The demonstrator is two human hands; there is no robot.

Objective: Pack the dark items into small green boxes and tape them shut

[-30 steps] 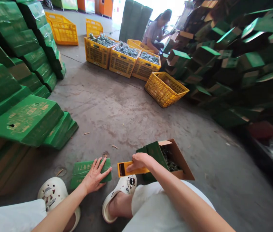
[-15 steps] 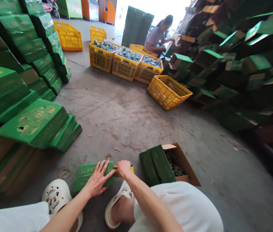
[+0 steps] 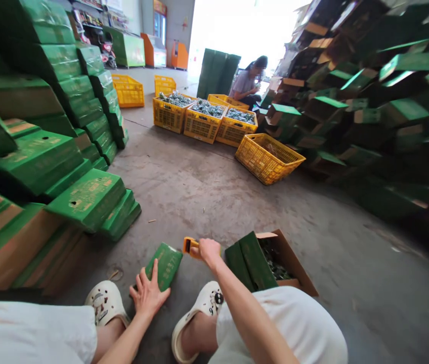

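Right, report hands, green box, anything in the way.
Left hand spread on green box. Right hand gripping yellow tool. Box angled, upper corner near tool; nothing visible between.

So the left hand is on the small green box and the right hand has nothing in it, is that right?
Not quite: the right hand isn't empty. The head view shows it holding a yellow tool. The left hand is on the small green box, just as you said.
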